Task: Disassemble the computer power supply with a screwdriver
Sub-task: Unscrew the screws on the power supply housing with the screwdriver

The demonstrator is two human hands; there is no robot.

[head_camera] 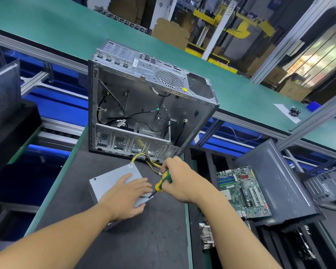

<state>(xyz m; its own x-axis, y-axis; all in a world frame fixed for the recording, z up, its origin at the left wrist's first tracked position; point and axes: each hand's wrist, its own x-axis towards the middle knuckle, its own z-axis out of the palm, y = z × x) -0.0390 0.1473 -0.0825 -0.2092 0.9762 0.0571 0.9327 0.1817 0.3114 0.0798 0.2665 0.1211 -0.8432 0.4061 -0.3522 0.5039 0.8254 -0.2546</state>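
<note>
Lighting: we record bright, even, cool white light, seemingly from above, with warm glare at upper right on a reflective panel (316,55).
Shadows: soft and faint, under the left hand (125,197) on the power supply (113,177).
Focus: we find the screwdriver (164,180) crisp at centre.
Edges: we note wide-angle bowing of the green conveyor (47,26). The corners are smeared, the lower right most blurred.

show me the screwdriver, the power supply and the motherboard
screwdriver (161,182), head view, on its green and yellow handle
power supply (109,179), head view, on the bare grey top panel
motherboard (242,193), head view, on the middle of the green board
</note>
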